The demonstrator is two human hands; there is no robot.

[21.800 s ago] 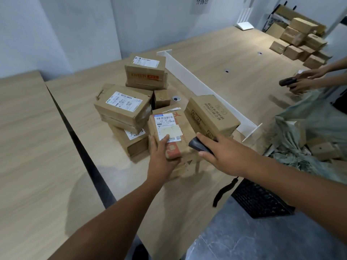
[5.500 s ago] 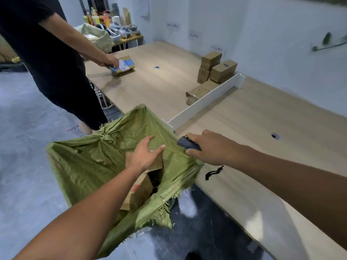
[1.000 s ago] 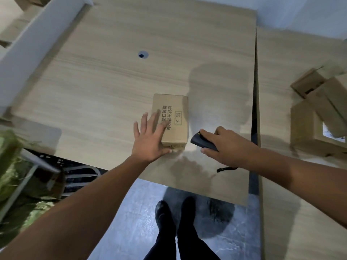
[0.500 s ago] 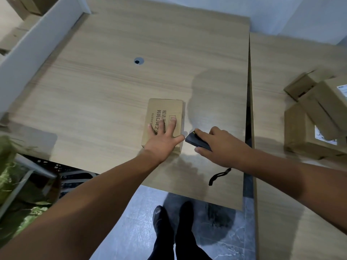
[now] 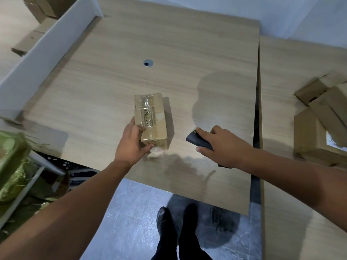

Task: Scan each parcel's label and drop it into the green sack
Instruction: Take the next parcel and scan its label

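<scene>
The left hand (image 5: 131,145) grips the parcel (image 5: 152,117) near the table (image 5: 112,81) edge, taped face up; the right hand (image 5: 223,145) holds the scanner (image 5: 197,140) — no label shows, so a scan may miss, or it slips off mid-turn

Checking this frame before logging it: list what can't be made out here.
1. The parcel: head view shows a taped face with print too blurred to read; no shipping label in sight; the left hand covers its near corner.
2. The scanner: the right hand hides most of it.
3. The sack: cut by the left edge and blurred; mouth unseen.
4. The boxes: cut by the right edge, one label clipped.
</scene>
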